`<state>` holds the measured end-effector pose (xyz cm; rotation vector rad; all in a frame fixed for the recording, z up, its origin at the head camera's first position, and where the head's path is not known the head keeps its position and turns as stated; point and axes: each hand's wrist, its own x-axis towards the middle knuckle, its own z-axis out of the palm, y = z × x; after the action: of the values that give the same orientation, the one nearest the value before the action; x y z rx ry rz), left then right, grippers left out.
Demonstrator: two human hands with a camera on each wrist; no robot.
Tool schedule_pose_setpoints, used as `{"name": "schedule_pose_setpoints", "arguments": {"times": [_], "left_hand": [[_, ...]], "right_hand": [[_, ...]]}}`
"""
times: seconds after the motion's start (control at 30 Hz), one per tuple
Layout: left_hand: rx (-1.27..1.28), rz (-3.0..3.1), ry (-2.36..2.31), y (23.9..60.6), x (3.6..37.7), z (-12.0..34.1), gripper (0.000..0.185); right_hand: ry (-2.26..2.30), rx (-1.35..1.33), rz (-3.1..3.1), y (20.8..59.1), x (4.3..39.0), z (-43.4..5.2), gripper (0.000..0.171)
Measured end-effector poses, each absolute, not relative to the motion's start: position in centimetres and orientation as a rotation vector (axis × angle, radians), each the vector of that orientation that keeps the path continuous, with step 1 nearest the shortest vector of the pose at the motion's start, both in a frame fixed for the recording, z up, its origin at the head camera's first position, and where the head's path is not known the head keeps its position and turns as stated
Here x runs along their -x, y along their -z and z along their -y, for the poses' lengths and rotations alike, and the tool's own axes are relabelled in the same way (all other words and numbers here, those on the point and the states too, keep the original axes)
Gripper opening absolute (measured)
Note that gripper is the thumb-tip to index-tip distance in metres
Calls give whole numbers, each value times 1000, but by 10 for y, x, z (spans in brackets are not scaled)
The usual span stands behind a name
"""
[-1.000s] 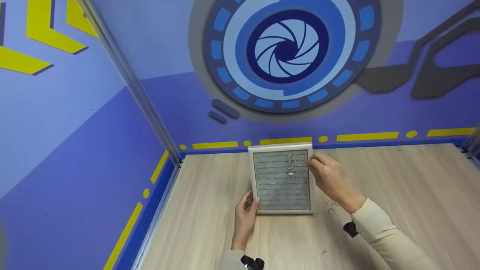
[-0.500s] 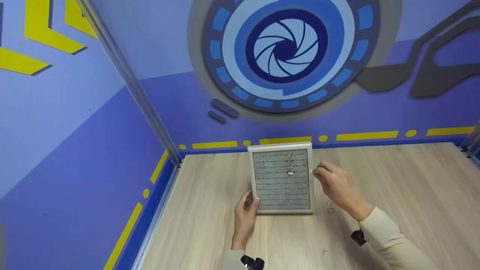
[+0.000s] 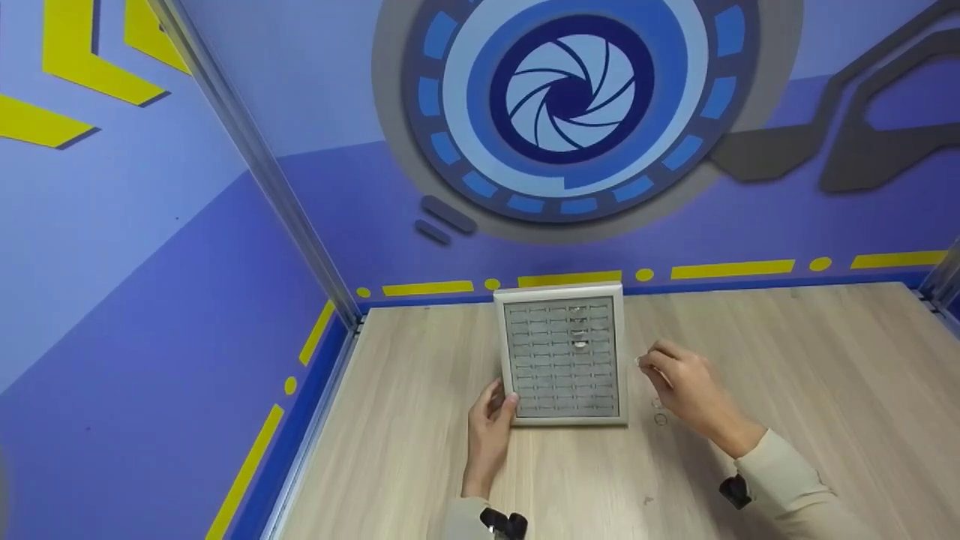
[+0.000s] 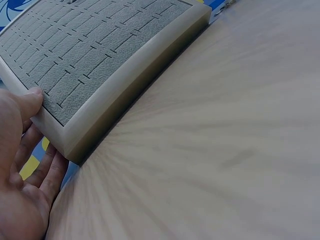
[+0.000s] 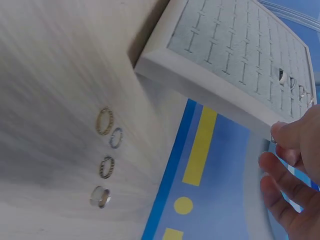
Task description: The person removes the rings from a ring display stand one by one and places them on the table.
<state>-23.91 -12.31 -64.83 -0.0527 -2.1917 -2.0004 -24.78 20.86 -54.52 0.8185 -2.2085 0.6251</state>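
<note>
A display tray (image 3: 570, 422) for rings is stood on the counter (image 3: 420, 450) in front of the person, with its lower edge resting there and its face leaned back; what supports it from behind cannot be seen. Its long axis is directed from the near edge up towards the back wall (image 3: 337, 225), while the short slits of its grey pad run across the width.

By the left hand (image 3: 489, 439) the lower left corner of the tray is gripped, the thumb being laid on the front border and the other fingers placed behind. By the right hand (image 3: 694, 394) a small ring (image 3: 638, 362) is pinched between the thumb and the fingertips.

The important relation appears to be the gap between this ring and the tray: the ring is held just beside the right long border, not touching it, at about the middle height. The four rings (image 3: 580, 344) already seated are found in the upper part of the second column from the right, so they lie to the left of the right hand and higher. To this column the right hand is clearly nearer than the left one.

Several loose rings (image 5: 104, 199) are seen on the counter, right of the tray; in the head view some are covered by the right hand.
</note>
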Motion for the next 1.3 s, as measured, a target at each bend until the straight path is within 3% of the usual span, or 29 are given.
{"name": "schedule_pose_setpoints", "arguments": {"times": [0.93, 1.3], "left_hand": [[90, 2196, 1973, 649, 240, 124, 52], [54, 2200, 1988, 648, 240, 124, 55]], "right_hand": [[-521, -633, 2516, 591, 216, -242, 19], [-553, -603, 2652, 605, 210, -251, 25]]}}
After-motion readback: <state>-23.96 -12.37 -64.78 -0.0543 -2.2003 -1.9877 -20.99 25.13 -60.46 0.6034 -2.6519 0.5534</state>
